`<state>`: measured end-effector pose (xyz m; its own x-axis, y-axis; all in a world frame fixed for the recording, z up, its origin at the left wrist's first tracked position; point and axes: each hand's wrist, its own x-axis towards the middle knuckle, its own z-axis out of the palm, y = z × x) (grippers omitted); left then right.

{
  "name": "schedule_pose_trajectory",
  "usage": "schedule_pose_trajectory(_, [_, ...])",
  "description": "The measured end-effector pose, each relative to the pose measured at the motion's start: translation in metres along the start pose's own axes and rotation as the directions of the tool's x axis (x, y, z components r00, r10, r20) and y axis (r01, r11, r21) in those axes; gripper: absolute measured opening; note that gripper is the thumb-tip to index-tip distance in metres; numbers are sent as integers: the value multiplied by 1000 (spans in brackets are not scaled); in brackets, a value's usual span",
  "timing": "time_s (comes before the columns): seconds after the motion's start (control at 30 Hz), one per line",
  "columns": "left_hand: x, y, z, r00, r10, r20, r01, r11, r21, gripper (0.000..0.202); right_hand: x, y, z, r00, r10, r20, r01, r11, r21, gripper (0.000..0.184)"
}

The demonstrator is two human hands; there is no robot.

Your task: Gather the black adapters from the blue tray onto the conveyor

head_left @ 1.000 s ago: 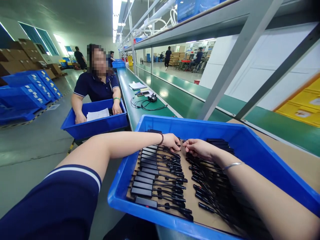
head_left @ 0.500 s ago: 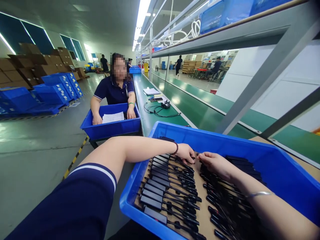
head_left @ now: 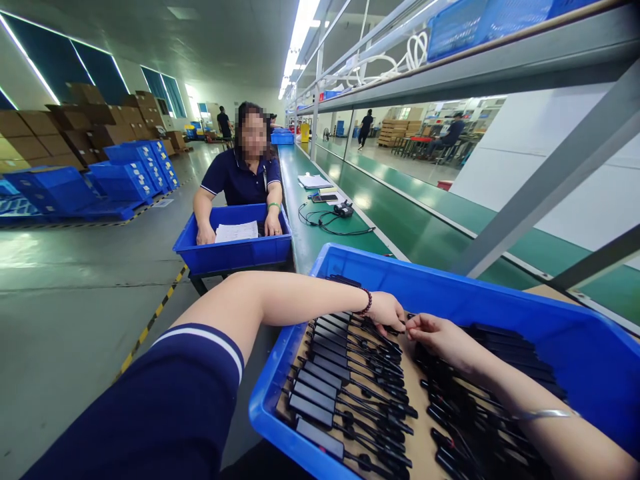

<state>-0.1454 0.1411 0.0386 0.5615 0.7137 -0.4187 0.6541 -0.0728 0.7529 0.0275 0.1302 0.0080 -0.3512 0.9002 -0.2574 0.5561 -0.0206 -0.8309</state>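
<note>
Since the earlier frame, the view has swung left. The blue bin (head_left: pixel 430 287) hems in the left hand (head_left: pixel 387 311) and right hand (head_left: pixel 440 339), nearly meeting above a cardboard strip (head_left: pixel 413 377); fingers pinched narrow, any grip unclear. Beyond stand the desk (head_left: pixel 306 241) and a co-worker's bin (head_left: pixel 240 255). Cabled black adapters (head_left: pixel 311 408) lie rowed inside.

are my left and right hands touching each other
Cannot tell. The head view shows the left hand and right hand very close at the fingertips, too small there to show contact or a gap.
</note>
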Motion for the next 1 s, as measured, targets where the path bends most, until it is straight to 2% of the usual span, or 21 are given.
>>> schedule_pose_trajectory(0.17, [-1, 2, 1, 999, -21, -50, 23, 999, 33, 17, -1, -4, 2, 995, -9, -98, 8, 1000, -13, 20])
schedule_pose_trajectory(0.27, [1, 2, 1, 995, -43, -92, 44, 999, 7, 19, -3, -11, 5, 989, -10, -146, 12, 1000, 11, 25])
schedule_pose_trajectory(0.4, [3, 1, 2, 994, -66, -92, 62, 997, -45, 15, -5, -18, 8, 984, 1, -176, -2, 1000, -3, 30])
schedule_pose_trajectory(0.77, [11, -11, 2, 992, -9, -124, 2, 998, -61, 14, -1, -15, 12, 989, -21, -150, 28, 999, 47, 33])
schedule_pose_trajectory(1.0, [12, -11, 1, 993, -21, -119, 12, 997, -73, 14, -2, -15, 12, 991, -10, -133, 8, 1000, -18, 31])
